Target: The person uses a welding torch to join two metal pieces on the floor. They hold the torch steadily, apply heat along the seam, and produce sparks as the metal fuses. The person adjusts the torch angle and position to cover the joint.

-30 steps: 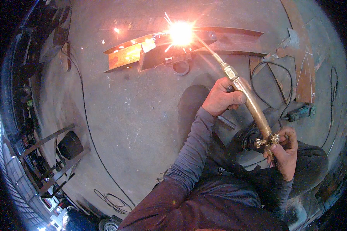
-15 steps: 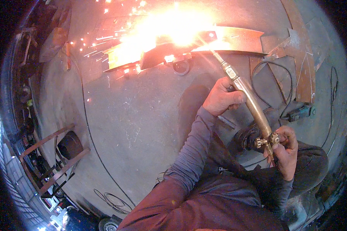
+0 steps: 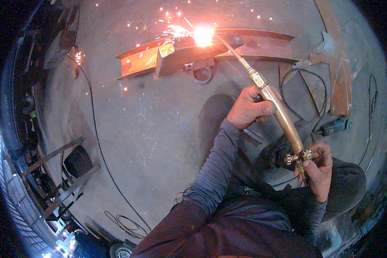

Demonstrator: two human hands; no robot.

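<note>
My left hand [image 3: 249,109] is closed around the barrel of a brass cutting torch [image 3: 281,116]. My right hand [image 3: 318,172] grips the torch's rear end at its valve knobs. The torch's thin nozzle reaches up to a bright glare [image 3: 203,36] with flying sparks, on a dark steel piece [image 3: 180,58] lying against a long rusty steel beam [image 3: 268,45]. The glare hides the nozzle tip and the spot it meets. Just below the beam lies a small bracket with a metal ring [image 3: 202,77].
Flat rusty plates [image 3: 339,86], a cable loop and a teal angle grinder [image 3: 335,127] lie at right, beside my folded leg. A steel frame [image 3: 49,157] stands at left. A long hose [image 3: 94,133] runs down the concrete floor; coiled cable [image 3: 124,225] lies lower left.
The burst of sparks grew very large half a second ago and is now smaller, with scattered sparks left and above. Both my hands and the torch stay nearly where they were.
</note>
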